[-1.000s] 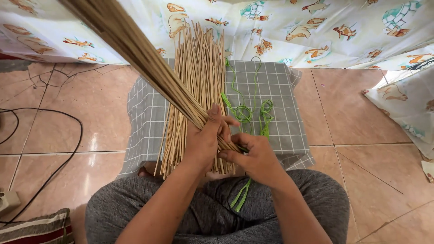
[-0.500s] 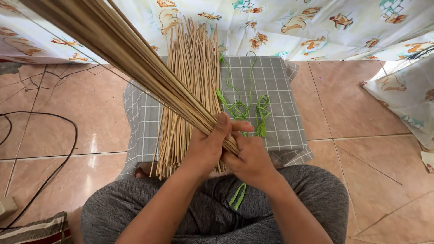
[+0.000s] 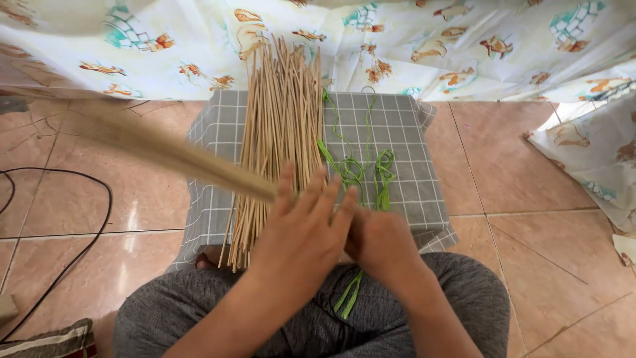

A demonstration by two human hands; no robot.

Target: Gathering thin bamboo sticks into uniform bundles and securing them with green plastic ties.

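Seated over a low stool draped in a grey checked cloth [image 3: 397, 132], both hands at work on thin tan sticks. Left hand [image 3: 301, 229] spread flat, fingers [image 3: 318, 192] fanned apart and pressed down over the near end of a blurred bundle of sticks [image 3: 179, 156] angling away up and to the left, out over the floor. Right hand [image 3: 384, 245] tucked just beside and partly under the left, fingers curled out of sight; grip impossible to tell. A second, loose sheaf of sticks [image 3: 281, 113] lying lengthwise on the cloth, far tips touching the hanging printed sheet [image 3: 411, 40], near tips jutting past the cloth's front edge above the lap. Green cord [image 3: 354, 166] looped on the cloth just right of the sheaf, one strand trailing down between the grey-trousered knees [image 3: 464, 298].

Open room mostly to the right: bare pinkish floor tiles [image 3: 530, 185] between the stool and another fold of printed fabric [image 3: 596, 146] at the frame's right edge. To the left, tiles crossed by a black cable [image 3: 99, 219] curving well apart from the stool. Striped cushion corner [image 3: 53, 341] cut off at bottom left.

Held bundle smeared by motion, individual sticks not distinguishable. Whatever lies between the two palms hidden by the left hand. Stool's legs and body concealed by the cloth; sheet's upper reach cut off by the frame.
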